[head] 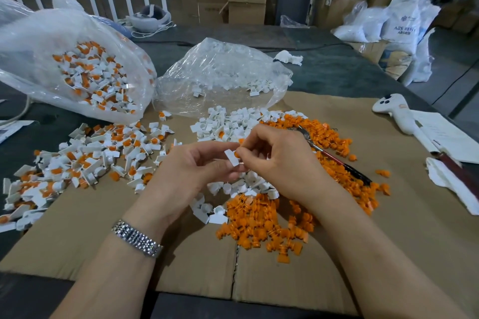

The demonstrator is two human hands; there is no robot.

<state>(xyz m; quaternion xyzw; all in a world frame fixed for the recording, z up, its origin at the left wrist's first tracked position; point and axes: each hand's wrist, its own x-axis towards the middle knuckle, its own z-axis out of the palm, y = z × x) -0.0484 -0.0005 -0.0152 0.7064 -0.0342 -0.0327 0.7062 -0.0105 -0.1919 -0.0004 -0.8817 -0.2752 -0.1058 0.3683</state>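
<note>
Head view.
ENG1: what's in hand?
ENG2: white cap [231,158], held up between both hands, above the cardboard sheet [103,241] and the loose parts. Left hand [191,171] pinches it, fingers curled. Right hand [280,160] pinches an orange plug [236,154] against the cap. They're touching; can't tell if it's seated.
ENG1: why that grip?
ENG2: my read: left steadies the cap, right does the press-in.
ENG1: layout?
ENG2: feed stock sits close. White caps pile [228,124] is just behind the hands, orange plugs pile [261,223] beside the right wrist. Assembled pieces [90,158] are heaped left, apart from raw parts, near the open bag [96,77] of finished ones. Red-handled tool [334,158] lies on the orange pile, untouched.
</note>
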